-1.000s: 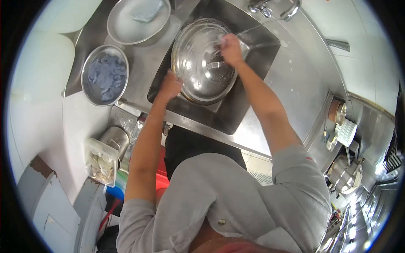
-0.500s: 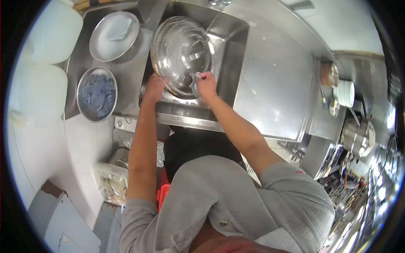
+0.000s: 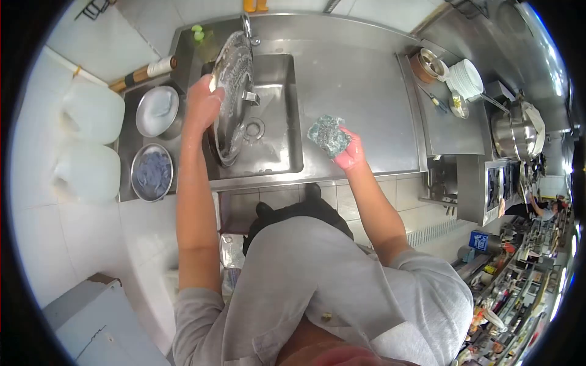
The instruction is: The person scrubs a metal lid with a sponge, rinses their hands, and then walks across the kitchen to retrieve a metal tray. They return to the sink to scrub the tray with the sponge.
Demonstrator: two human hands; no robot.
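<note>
A large metal pot lid (image 3: 233, 91), streaked with soapy suds, stands steeply tilted in the left part of the sink (image 3: 281, 131). Its strap handle (image 3: 251, 97) faces right. My left hand (image 3: 204, 105) is closed on the lid's left rim, with some fingers hidden behind the edge. Over the steel counter, right of the sink, my right hand (image 3: 352, 152) grips a wet green scouring pad (image 3: 329, 135), apart from the lid.
Left of the sink stand a bowl of whitish liquid (image 3: 157, 111) and a bowl with blue-grey cloth (image 3: 152, 172). White jugs (image 3: 91, 171) are further left. A tap (image 3: 246, 27) rises behind the sink. Stacked white plates (image 3: 465, 79) and pots (image 3: 516, 131) are at right.
The lid has been tipped from lying face-up to steeply tilted. My left hand has moved up its rim. My right hand has moved right, off the lid, with the pad. The view has shifted.
</note>
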